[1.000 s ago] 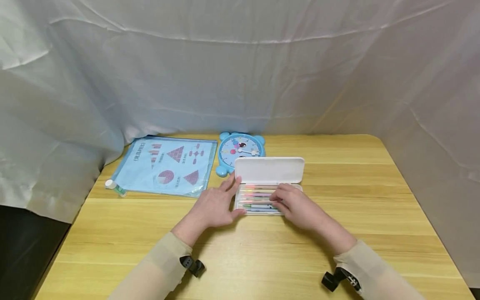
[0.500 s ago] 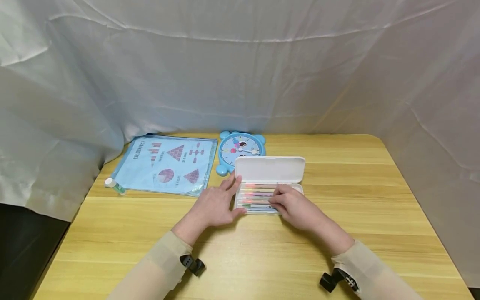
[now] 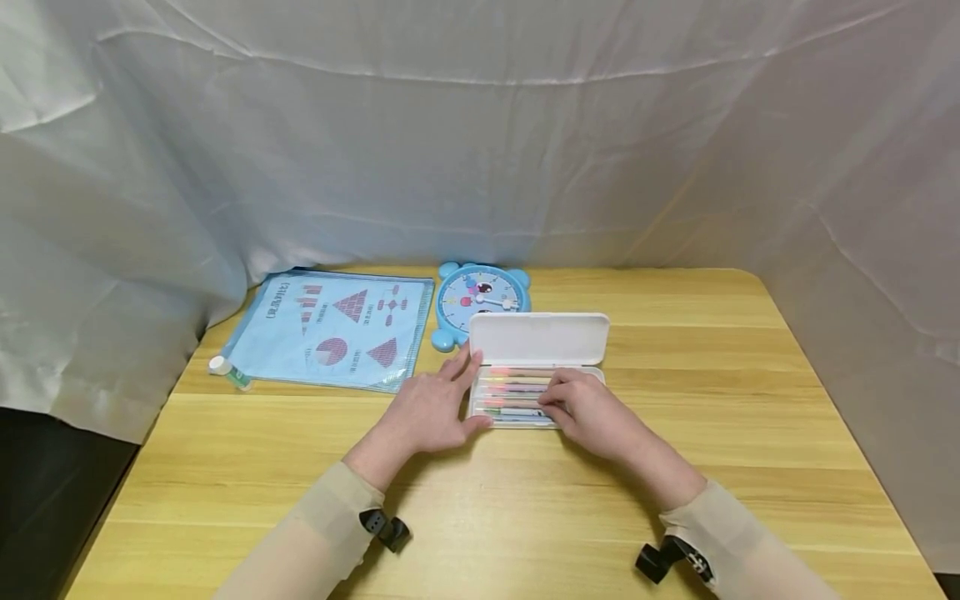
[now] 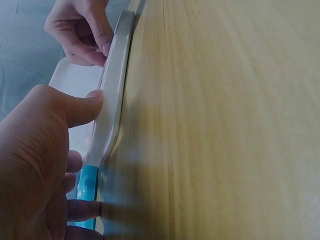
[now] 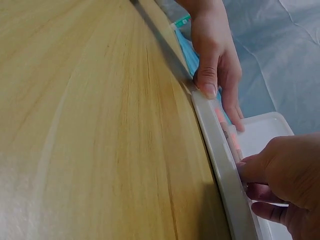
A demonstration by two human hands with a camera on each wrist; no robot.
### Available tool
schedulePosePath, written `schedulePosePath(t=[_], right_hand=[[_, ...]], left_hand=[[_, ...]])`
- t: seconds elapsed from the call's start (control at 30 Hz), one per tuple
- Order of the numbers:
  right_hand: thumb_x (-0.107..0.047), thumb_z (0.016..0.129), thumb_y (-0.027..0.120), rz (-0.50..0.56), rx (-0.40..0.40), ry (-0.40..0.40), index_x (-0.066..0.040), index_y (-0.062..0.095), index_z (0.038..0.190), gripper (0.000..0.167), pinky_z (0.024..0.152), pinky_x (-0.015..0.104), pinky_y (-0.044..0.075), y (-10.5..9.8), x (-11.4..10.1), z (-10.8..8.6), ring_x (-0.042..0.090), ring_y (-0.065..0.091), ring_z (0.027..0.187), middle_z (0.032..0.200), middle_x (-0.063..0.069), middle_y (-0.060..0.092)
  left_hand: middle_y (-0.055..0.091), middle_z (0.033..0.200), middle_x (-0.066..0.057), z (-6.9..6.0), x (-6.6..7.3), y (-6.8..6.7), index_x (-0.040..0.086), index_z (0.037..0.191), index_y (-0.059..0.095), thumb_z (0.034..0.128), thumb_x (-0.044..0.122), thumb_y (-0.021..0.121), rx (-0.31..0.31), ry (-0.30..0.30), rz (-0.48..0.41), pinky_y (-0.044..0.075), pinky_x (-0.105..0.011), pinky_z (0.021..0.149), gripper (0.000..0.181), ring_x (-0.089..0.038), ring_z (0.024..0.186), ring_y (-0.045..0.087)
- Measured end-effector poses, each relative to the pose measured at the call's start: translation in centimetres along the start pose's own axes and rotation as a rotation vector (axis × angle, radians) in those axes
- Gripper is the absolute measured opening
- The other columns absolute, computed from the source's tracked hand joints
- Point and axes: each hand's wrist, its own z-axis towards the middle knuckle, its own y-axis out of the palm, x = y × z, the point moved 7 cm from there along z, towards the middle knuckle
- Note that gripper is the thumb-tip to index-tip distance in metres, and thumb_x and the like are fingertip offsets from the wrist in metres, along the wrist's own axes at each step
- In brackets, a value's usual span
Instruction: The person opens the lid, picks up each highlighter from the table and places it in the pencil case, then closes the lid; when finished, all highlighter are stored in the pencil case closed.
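Note:
A white pencil case (image 3: 540, 340) lies on the table with its lid raised at the back. Several pens (image 3: 508, 385) in pale colours rest side by side inside it. My left hand (image 3: 429, 414) holds the case's left end, thumb at the front corner and fingers by the lid. In the left wrist view that thumb (image 4: 85, 107) presses on the case's front wall. Over the right part of the pens, my right hand (image 3: 600, 419) has its thumb and fingertips together, pinching a pen in the case. The right hand partly hides the pens' right ends.
Behind the case lies a blue toy clock (image 3: 480, 298), partly covered by the lid. A blue zip folder (image 3: 337, 329) with printed charts is at the back left, with a small white-capped glue stick (image 3: 231, 372) at its near corner. Grey cloth (image 3: 480, 167) hangs behind the table.
My right hand's fingertips have drawn in slightly over the pens, and its wrist has shifted a little left. The left hand and the case have stayed in place.

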Motion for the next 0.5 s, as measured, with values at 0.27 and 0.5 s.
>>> schedulePosePath(t=[0.27,0.5], right_hand=[[-0.002,0.092,0.080,0.008,-0.040,0.055,-0.004,0.084,0.100,0.009,0.071,0.028,0.054,0.09,0.14,0.28,0.008,0.060,0.080,0.088,-0.006,0.063],[-0.001,0.091,0.079,-0.010,-0.046,0.036,-0.003,0.085,0.098,0.009,0.072,0.029,0.055,0.06,-0.03,0.34,0.010,0.061,0.081,0.086,-0.006,0.063]], left_hand=[[0.015,0.175,-0.013,0.02,-0.05,0.08,0.012,0.170,0.019,0.0984,0.075,0.050,-0.007,-0.005,-0.007,0.057,-0.047,0.086,0.100,-0.040,0.115,0.069],[0.015,0.175,-0.013,0.04,-0.02,0.07,0.012,0.170,0.018,0.0988,0.075,0.049,-0.010,-0.005,-0.004,0.057,-0.045,0.084,0.100,-0.039,0.110,0.071]])
